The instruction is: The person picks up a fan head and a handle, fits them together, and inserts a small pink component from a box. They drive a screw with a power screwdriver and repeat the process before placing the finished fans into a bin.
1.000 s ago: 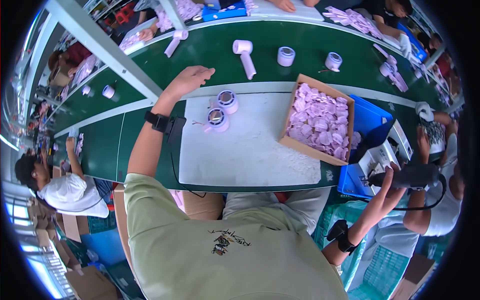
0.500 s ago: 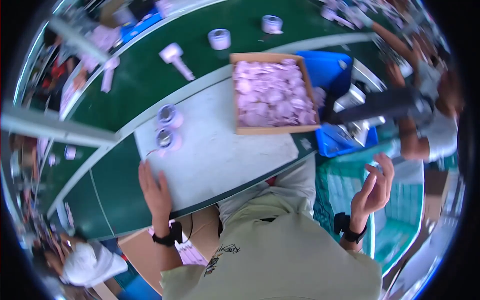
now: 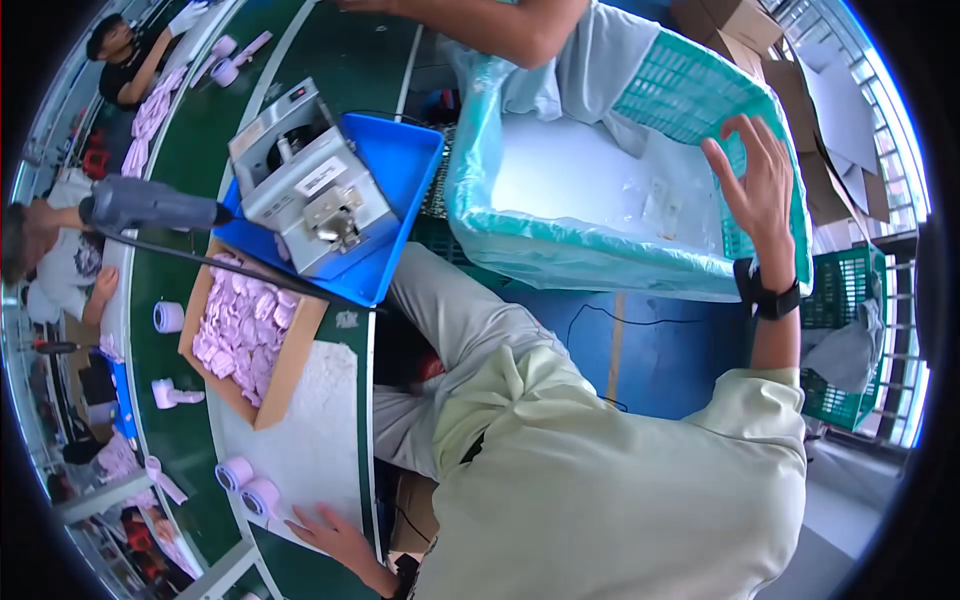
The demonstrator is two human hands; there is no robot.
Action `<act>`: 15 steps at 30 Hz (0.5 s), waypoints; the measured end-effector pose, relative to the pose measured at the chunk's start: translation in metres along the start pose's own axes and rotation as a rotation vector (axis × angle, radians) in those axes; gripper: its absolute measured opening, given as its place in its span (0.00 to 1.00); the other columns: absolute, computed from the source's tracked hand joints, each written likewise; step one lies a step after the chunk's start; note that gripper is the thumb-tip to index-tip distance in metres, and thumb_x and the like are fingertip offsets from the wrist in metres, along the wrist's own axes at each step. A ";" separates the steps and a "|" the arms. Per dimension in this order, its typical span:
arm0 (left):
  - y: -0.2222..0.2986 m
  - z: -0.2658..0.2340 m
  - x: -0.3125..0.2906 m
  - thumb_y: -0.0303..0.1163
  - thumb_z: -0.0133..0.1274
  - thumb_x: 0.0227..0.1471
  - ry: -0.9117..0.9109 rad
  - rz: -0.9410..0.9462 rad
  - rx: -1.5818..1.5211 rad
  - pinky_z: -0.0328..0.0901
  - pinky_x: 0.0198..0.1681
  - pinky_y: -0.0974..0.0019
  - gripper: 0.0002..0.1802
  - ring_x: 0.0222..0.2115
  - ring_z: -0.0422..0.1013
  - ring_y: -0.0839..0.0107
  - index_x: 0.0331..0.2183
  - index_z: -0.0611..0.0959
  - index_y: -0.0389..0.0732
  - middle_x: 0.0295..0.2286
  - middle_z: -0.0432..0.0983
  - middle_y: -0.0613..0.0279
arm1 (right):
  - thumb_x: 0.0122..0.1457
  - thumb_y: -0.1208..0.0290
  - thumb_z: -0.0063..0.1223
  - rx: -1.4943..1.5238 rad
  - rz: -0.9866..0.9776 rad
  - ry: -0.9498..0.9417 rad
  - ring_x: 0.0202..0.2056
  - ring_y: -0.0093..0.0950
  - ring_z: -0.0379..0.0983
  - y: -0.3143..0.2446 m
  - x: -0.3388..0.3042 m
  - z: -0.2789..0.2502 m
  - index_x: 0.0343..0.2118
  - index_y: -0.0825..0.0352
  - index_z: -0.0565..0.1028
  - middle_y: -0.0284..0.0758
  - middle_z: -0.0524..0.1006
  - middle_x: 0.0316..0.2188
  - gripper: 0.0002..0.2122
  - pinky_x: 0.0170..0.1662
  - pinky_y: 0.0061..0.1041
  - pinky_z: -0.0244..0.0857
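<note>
My left hand (image 3: 335, 535) lies with fingers spread on the edge of a whitish board (image 3: 315, 440), holding nothing. Close to its fingertips stand two lilac cylindrical parts, one nearer (image 3: 260, 498) and one just beyond (image 3: 233, 473). My right hand (image 3: 757, 180) is raised at the far-right rim of a green mesh crate (image 3: 620, 240) lined with clear plastic. Its fingers are loosely bent and apart, with nothing in them. Inside the crate, a white flat layer (image 3: 560, 175) shows under the plastic.
A cardboard box (image 3: 290, 365) of lilac pieces (image 3: 240, 330) sits on the board. Beyond it, a blue tray (image 3: 400, 165) holds a metal fixture (image 3: 320, 200). A dark power screwdriver (image 3: 155, 203) hangs over the green bench. Another person's arm (image 3: 490, 25) reaches across the top.
The view has swung to the right, bringing the crate near the centre. My right hand now appears at the crate's far-right side. My left hand stays by the lilac cylinders.
</note>
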State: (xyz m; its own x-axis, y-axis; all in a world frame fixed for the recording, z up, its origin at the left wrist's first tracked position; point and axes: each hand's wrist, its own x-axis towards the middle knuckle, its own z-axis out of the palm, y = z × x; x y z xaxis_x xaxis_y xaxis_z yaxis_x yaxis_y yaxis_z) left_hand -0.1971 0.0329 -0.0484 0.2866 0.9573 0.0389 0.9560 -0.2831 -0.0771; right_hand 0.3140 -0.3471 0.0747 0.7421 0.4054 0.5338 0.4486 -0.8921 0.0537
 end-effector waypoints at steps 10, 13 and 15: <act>0.166 -0.042 -0.018 0.32 0.48 0.58 -0.073 0.455 -0.342 0.52 0.60 0.54 0.23 0.58 0.56 0.46 0.53 0.69 0.31 0.56 0.59 0.40 | 0.44 0.41 0.63 -0.286 0.170 -1.410 0.54 0.41 0.65 0.227 0.028 0.217 0.51 0.64 0.69 0.42 0.64 0.56 0.36 0.53 0.44 0.61; 0.203 -0.047 -0.017 0.31 0.49 0.57 -0.176 0.503 -0.374 0.54 0.59 0.55 0.23 0.56 0.59 0.47 0.52 0.70 0.32 0.54 0.63 0.43 | 0.44 0.36 0.59 -0.078 0.136 -1.299 0.57 0.53 0.61 0.226 -0.033 0.272 0.63 0.59 0.56 0.47 0.53 0.63 0.47 0.54 0.52 0.60; 0.215 -0.046 -0.016 0.31 0.49 0.57 -0.315 0.550 -0.395 0.56 0.57 0.55 0.22 0.53 0.63 0.49 0.52 0.71 0.33 0.52 0.66 0.44 | 0.41 0.30 0.56 -0.098 0.203 -1.332 0.62 0.64 0.45 0.200 -0.065 0.293 0.67 0.55 0.40 0.52 0.38 0.67 0.56 0.59 0.59 0.49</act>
State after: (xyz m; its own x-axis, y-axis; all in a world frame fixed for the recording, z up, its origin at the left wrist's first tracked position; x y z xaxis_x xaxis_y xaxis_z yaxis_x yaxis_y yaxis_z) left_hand 0.0068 -0.0464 -0.0196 0.7550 0.6264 -0.1937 0.6484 -0.6692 0.3629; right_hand 0.5013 -0.4931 -0.1970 0.7310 0.0997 -0.6750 0.2785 -0.9467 0.1617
